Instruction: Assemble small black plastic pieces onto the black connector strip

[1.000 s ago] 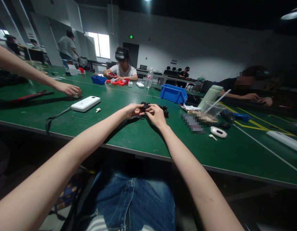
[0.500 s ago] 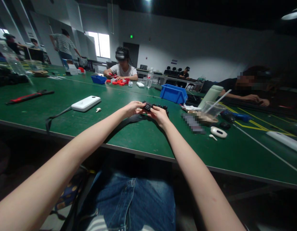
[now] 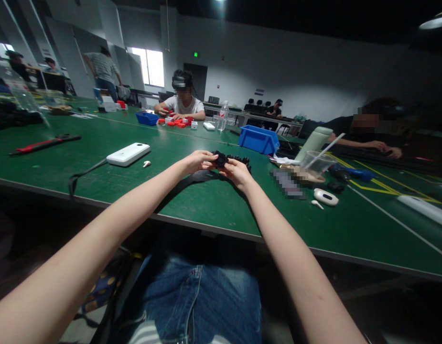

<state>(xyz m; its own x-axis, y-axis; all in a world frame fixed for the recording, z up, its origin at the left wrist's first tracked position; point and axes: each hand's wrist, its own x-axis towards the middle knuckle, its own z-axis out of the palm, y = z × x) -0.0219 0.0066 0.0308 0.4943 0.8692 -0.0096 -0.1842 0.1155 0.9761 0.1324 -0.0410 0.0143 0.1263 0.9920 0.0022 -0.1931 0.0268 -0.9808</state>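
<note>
A small black part (image 3: 221,159) is held up between both hands above the green table (image 3: 206,200). My left hand (image 3: 199,161) pinches its left side with thumb and fingers. On its lower right side, my right hand (image 3: 238,172) grips it with closed fingers. Several more black pieces (image 3: 245,161) lie just behind my right hand, partly hidden by it. Fine details of the held part are too dark to make out.
Left of my hands lie a white power bank (image 3: 128,154) and an earbud (image 3: 146,164). A blue bin (image 3: 258,139) stands behind. To the right are a plastic cup (image 3: 317,166), a green bottle (image 3: 313,143) and an earbud case (image 3: 325,197). People sit across and at right.
The black part has turned in my fingers, so its flat square face no longer shows. My hands have barely moved. In the background, a standing person has shifted slightly right.
</note>
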